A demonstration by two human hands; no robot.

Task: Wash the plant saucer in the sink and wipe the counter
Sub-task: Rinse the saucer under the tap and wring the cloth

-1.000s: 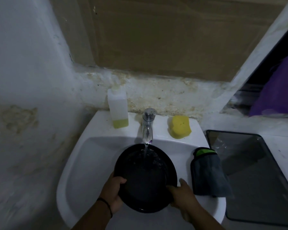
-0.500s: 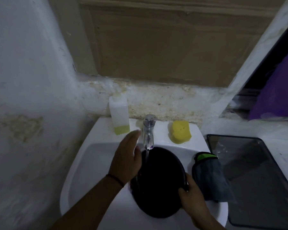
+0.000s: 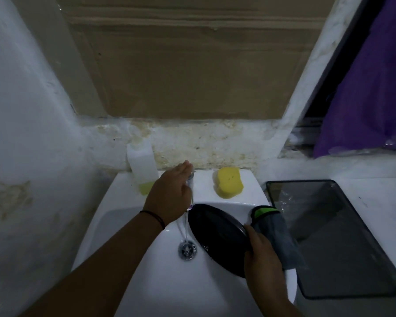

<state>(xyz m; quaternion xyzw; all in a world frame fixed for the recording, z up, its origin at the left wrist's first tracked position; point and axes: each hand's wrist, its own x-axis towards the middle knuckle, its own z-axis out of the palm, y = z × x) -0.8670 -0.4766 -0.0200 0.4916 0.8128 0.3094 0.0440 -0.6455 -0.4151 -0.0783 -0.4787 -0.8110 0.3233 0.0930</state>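
Holding tilted black saucer [image 3: 217, 236] over sink [image 3: 128, 225], right of drain [image 3: 187, 250]: right hand [image 3: 263, 255] grips rim | left hand [image 3: 172, 193], fingers straight, seemingly resting on tap [image 3: 190, 179] | water running.

left hand [image 3: 169, 193] on tap [image 3: 191, 179], right hand [image 3: 263, 255] gripping saucer [image 3: 217, 234]

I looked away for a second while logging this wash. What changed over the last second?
The left hand let go of the black saucer and rose onto the tap. The right hand now holds the saucer alone, tilted and shifted right, out of the stream. Water still runs. Sponge, soap bottle and grey cloth stayed put.
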